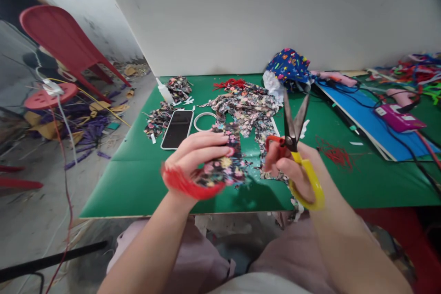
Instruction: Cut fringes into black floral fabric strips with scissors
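My left hand (195, 154) is closed on a piece of dark floral fabric (223, 167). A bundle of red strands (193, 186) also hangs from its palm side, blurred by motion. My right hand (292, 165) grips scissors (294, 131) with a yellow handle, their blades pointing up and parted, with no fabric between them. Something red (277, 143) shows at the fingers near the pivot; whether it is part of the handle I cannot tell. More floral fabric (246, 105) lies crumpled behind both hands, and a strip of it runs down past the table's front edge.
On the green table (138, 188) are a phone (177, 129), a white ring (205, 121), a white bottle (164, 92), red scraps (336, 152), a blue patterned cloth (289, 69), a blue board (365, 121), pink glue guns (336, 78) and cables. A red chair (58, 36) stands left.
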The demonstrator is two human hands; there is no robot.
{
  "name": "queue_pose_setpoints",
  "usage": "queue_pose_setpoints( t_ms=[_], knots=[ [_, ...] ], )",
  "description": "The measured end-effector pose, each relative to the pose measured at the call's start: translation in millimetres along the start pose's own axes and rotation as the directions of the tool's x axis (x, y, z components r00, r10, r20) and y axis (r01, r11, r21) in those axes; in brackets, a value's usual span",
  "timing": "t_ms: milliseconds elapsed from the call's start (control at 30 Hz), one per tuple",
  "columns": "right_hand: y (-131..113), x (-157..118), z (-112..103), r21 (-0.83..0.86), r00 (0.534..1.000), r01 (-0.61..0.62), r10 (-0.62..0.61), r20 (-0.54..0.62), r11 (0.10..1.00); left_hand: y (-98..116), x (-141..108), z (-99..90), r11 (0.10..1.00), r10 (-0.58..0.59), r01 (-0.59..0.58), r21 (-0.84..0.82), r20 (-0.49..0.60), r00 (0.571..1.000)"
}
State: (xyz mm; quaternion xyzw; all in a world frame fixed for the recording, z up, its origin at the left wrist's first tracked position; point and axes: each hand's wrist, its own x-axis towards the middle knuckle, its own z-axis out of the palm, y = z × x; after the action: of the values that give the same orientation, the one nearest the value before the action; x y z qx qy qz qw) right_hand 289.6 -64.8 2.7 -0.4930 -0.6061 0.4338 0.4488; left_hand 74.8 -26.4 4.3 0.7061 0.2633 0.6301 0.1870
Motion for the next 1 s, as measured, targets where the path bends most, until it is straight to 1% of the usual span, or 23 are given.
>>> queue_pose_setpoints(
  t_ms=[33,67,100,167,200,233,267,300,333,367,400,433,467,500,533,567,600,633,700,733,800,900,1000],
  knots=[
    [3.4,1.1,6.2,0.151,1.000,-0.030,0.030,0.004,0.988,0.1,-2.3,0.2,0.988,0.114,-0.120,0.094,0.062,0.992],
    [5.7,2.3,12.5,0.250,0.999,-0.041,0.034,0.031,0.967,-0.1,-5.1,1.0,0.959,0.215,-0.233,0.161,0.118,0.969],
    [6.9,3.7,18.4,0.276,0.999,-0.043,0.038,0.022,0.960,-0.7,-8.0,2.3,0.922,0.293,-0.322,0.212,0.156,0.943],
    [6.5,6.2,26.6,0.270,0.999,-0.040,0.034,0.024,0.962,-3.2,-13.6,6.1,0.857,0.357,-0.403,0.320,0.194,0.914],
    [5.2,7.2,28.4,0.235,1.000,-0.025,0.024,0.005,0.972,-5.1,-15.7,8.4,0.839,0.362,-0.410,0.357,0.198,0.911],
    [3.5,8.1,28.7,0.191,1.000,-0.005,0.009,-0.023,0.982,-7.1,-17.0,10.8,0.840,0.344,-0.387,0.380,0.179,0.922],
    [1.7,8.8,27.7,0.140,0.998,0.019,-0.011,-0.060,0.990,-9.1,-17.4,13.2,0.865,0.301,-0.326,0.381,0.127,0.945],
    [-0.2,9.2,25.7,0.087,0.994,0.046,-0.037,-0.101,0.995,-10.7,-16.8,15.5,0.911,0.227,-0.228,0.345,0.043,0.973],
    [-1.9,9.5,23.1,0.038,0.989,0.064,-0.058,-0.133,0.997,-11.7,-15.3,17.6,0.962,0.110,-0.094,0.257,-0.047,0.993],
    [-3.3,9.5,20.3,-0.007,0.987,0.073,-0.073,-0.146,0.997,-11.8,-13.3,19.7,0.991,-0.051,0.064,0.117,-0.112,0.992],
    [-4.3,9.4,17.8,-0.043,0.986,0.081,-0.086,-0.140,0.996,-11.1,-11.2,21.8,0.972,-0.234,0.230,-0.050,-0.105,0.967],
    [-5.0,9.1,15.7,-0.080,0.987,0.093,-0.103,-0.124,0.992,-9.7,-9.2,24.0,0.896,-0.407,0.395,-0.202,-0.019,0.913],
    [-5.6,8.7,14.2,-0.131,0.986,0.112,-0.126,-0.105,0.985,-7.7,-8.0,26.3,0.781,-0.538,0.546,-0.302,0.118,0.835],
    [-6.1,8.3,13.4,-0.185,0.984,0.134,-0.153,-0.093,0.974,-5.6,-7.6,28.8,0.661,-0.619,0.667,-0.343,0.254,0.743],
    [-7.0,8.0,12.9,-0.235,0.979,0.160,-0.184,-0.087,0.959,-3.9,-8.4,31.4,0.563,-0.666,0.751,-0.346,0.348,0.660],
    [-8.3,7.8,12.5,-0.277,0.972,0.187,-0.218,-0.086,0.943,-2.7,-10.1,33.7,0.504,-0.695,0.793,-0.343,0.384,0.608],
    [-10.1,7.8,11.9,-0.306,0.965,0.208,-0.245,-0.089,0.929,-2.4,-12.5,35.6,0.479,-0.720,0.802,-0.356,0.364,0.591],
    [-12.3,8.0,10.7,-0.333,0.960,0.222,-0.266,-0.093,0.916,-2.8,-15.0,36.8,0.483,-0.735,0.784,-0.391,0.305,0.605],
    [-17.6,8.9,6.4,-0.416,0.946,0.242,-0.308,-0.100,0.877,-4.7,-18.7,36.3,0.531,-0.736,0.695,-0.485,0.142,0.662],
    [-20.0,9.5,3.3,-0.479,0.941,0.243,-0.324,-0.093,0.844,-5.4,-19.1,34.7,0.560,-0.726,0.641,-0.525,0.062,0.685],
    [-22.7,10.5,-3.4,-0.620,0.937,0.233,-0.344,-0.065,0.750,-5.0,-17.0,29.8,0.628,-0.685,0.536,-0.564,-0.074,0.725],
    [-20.3,10.3,-10.0,-0.762,0.938,0.238,-0.346,0.020,0.602,0.6,-11.0,22.5,0.730,-0.600,0.444,-0.519,-0.176,0.780],
    [-14.1,7.8,-9.1,-0.822,0.909,0.286,-0.412,0.070,0.492,6.7,-8.3,20.1,0.793,-0.545,0.414,-0.446,-0.217,0.810]
  ],
)
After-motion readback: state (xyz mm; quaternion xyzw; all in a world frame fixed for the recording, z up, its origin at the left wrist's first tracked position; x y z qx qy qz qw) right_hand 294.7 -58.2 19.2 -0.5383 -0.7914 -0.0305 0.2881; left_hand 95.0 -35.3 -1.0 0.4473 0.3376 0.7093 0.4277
